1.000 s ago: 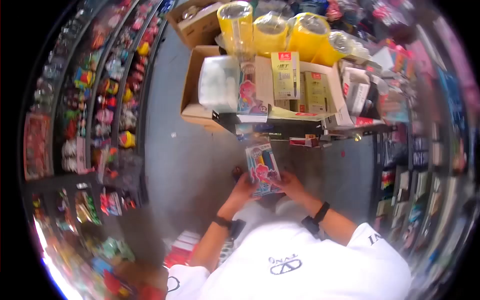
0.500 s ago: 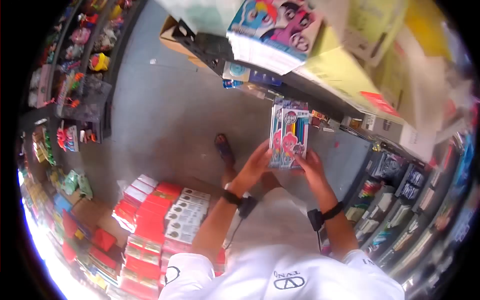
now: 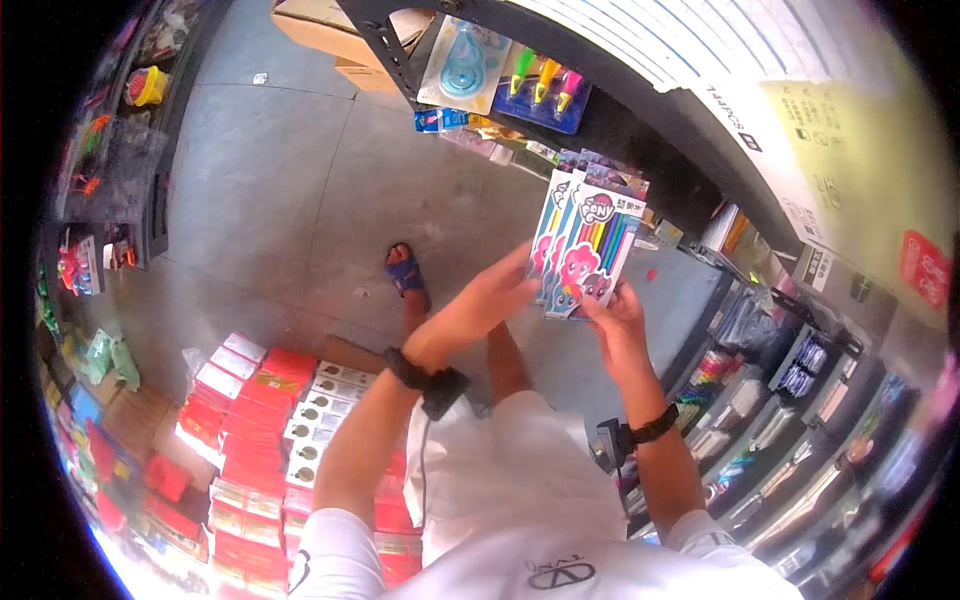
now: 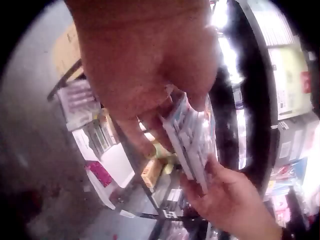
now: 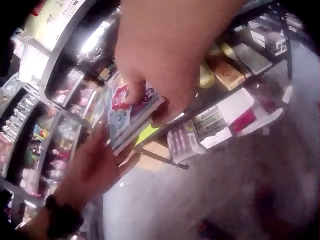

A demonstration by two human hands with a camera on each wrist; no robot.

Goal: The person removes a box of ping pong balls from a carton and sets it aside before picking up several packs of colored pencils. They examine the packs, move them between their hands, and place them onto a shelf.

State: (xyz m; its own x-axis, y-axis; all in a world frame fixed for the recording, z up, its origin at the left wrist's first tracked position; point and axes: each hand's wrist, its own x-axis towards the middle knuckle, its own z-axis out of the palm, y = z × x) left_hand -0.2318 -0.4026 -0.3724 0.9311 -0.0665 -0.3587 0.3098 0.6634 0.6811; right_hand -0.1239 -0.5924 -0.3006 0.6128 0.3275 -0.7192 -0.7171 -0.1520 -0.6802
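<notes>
Several flat packs of coloured pens (image 3: 590,240), printed with cartoon ponies, are fanned slightly between the two hands in the head view. The right hand (image 3: 622,325) grips their lower right corner, its thumb on the front pack. At the lower left edge, the left hand (image 3: 495,290) holds the packs. Seen from the left wrist, the packs (image 4: 187,140) stand edge-on between the left hand (image 4: 150,65) and the right hand (image 4: 230,195). In the right wrist view the left hand (image 5: 92,167) lies along the near side of the packs (image 5: 130,117).
A dark shelf (image 3: 640,125) carries highlighters (image 3: 545,85) in a blister pack and a large yellow carton (image 3: 850,150) above the hands. Red and white boxes (image 3: 270,420) are stacked at the lower left. Racks of goods (image 3: 770,400) line the right; a sandalled foot (image 3: 402,270) stands on the grey floor.
The view has swung down and closer to the shelf. Held together at first, the packs are now spread into a fan and raised, and the left hand has shifted along their left edge.
</notes>
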